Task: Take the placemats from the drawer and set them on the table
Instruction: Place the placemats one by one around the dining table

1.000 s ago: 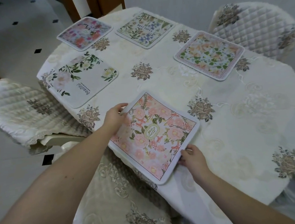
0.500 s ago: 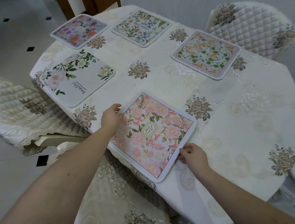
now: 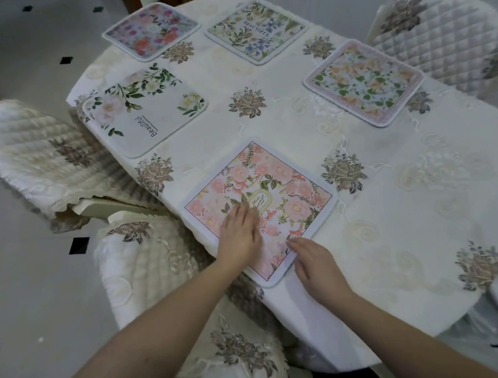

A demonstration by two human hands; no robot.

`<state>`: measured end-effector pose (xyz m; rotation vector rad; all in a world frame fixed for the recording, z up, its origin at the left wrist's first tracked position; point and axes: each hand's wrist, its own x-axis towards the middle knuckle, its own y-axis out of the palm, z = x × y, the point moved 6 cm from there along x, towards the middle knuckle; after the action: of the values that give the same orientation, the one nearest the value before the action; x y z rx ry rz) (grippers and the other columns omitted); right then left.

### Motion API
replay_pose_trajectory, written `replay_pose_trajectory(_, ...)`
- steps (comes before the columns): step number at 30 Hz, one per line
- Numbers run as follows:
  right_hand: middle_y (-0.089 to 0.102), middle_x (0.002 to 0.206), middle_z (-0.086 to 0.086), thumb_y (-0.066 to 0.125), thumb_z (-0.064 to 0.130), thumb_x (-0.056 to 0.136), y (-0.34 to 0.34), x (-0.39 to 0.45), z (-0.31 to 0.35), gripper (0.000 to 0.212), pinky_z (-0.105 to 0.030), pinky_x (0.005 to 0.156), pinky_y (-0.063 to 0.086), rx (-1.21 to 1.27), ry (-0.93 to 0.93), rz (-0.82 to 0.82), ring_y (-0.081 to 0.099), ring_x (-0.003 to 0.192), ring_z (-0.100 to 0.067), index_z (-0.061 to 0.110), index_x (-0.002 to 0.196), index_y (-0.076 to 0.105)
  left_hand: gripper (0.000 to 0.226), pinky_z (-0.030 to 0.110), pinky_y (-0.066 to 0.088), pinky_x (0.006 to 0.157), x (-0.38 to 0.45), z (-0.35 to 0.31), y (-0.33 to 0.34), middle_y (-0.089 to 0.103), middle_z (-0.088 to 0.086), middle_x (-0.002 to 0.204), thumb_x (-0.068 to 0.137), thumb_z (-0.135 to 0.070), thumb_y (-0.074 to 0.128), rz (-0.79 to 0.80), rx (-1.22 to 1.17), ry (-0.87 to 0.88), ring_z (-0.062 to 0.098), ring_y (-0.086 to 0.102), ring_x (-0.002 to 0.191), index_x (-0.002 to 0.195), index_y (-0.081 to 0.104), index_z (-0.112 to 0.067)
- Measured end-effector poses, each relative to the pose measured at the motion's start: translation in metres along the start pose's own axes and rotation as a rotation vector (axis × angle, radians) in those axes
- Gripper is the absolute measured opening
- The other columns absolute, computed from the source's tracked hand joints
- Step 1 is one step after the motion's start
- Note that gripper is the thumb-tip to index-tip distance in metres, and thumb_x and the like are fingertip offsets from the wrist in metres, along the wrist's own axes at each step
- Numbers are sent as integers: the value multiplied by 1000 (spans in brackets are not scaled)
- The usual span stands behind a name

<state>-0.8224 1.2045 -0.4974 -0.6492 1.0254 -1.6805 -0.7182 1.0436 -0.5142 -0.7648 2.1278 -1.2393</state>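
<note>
Left hand (image 3: 240,232) lies flat, fingers straight, pressing on the pink placemat (image 3: 275,198) at the near edge of the tabletop (image 3: 392,207). Right hand (image 3: 314,259) rests relaxed, grasping nothing, fingertips touching the mat's near-right edge (one corner overhangs slightly). Four more floral placemats (image 3: 146,113) lie along the left, far and right edges.

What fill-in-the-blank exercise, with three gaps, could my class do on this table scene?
1. The number of placemats lying on the table is ____.
2. The left hand lies flat on the ____ placemat.
3. The white placemat with green leaves carries the printed word ____.

Missing words: five; pink; Beautiful
</note>
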Motion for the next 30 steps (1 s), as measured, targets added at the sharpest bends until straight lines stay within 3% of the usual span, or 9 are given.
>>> replay_pose_trajectory(4, 51, 144, -5, 40, 24, 94, 18, -9, 7, 48, -34, 113, 28, -165, -183, 112, 46, 135, -21, 11, 138, 53, 75, 41, -6, 122, -32, -23, 26, -2, 1, 167, 90, -44, -1, 40, 63, -77, 21, -3, 154, 160, 8, -19)
replay_pose_trajectory(8, 40, 153, -5, 36, 33, 98, 16, -8, -8, 53, -37, 114, 24, -298, -298, 191, 36, 142, -18, 11, 145, 44, 71, 37, -17, 120, -44, -20, 35, -15, -5, 163, 93, -52, -6, 29, 171, -51, 18, -15, 151, 158, -6, -23)
replay_pose_trajectory(12, 36, 155, -4, 30, 39, 99, -9, 7, -47, 57, -35, 116, 20, -340, -243, 240, 34, 143, -16, 11, 149, 39, 78, 35, -19, 119, -48, -19, 36, -15, -5, 164, 90, -60, -22, 24, 236, -33, 18, -19, 150, 157, -7, -24)
replay_pose_trajectory(17, 39, 153, -6, 21, 35, 98, -48, 45, -105, 59, -31, 114, 14, -373, -88, 245, 40, 140, -20, 8, 147, 39, 68, 38, -17, 121, -48, -25, 38, -21, -6, 163, 93, -57, -13, 43, 229, -139, 18, -19, 151, 155, -16, -28)
replay_pose_trajectory(21, 8, 162, 0, -9, 40, 88, -55, 60, -124, 76, -27, 117, -2, -399, -133, 285, 11, 150, -14, 13, 155, 13, 64, 42, -16, 121, -44, -63, 45, -30, -4, 159, 103, -52, 2, 25, 133, -301, 17, -27, 148, 154, -20, -22)
replay_pose_trajectory(24, 14, 162, -5, -9, 34, 85, -54, 62, -122, 79, -28, 117, 0, -386, -153, 247, 14, 150, -17, 10, 154, 18, 70, 43, -12, 122, -32, -108, 62, -25, -1, 161, 96, -55, -6, 25, 139, -273, 20, -21, 151, 156, -16, -19)
replay_pose_trajectory(30, 1, 163, -5, -15, 38, 67, -57, 65, -122, 95, -29, 119, 1, -393, -182, 320, 3, 151, -16, 11, 156, 6, 77, 43, -15, 120, -4, -162, 84, -17, -3, 164, 92, -56, -6, 62, 117, -236, 18, -15, 152, 158, -7, -18)
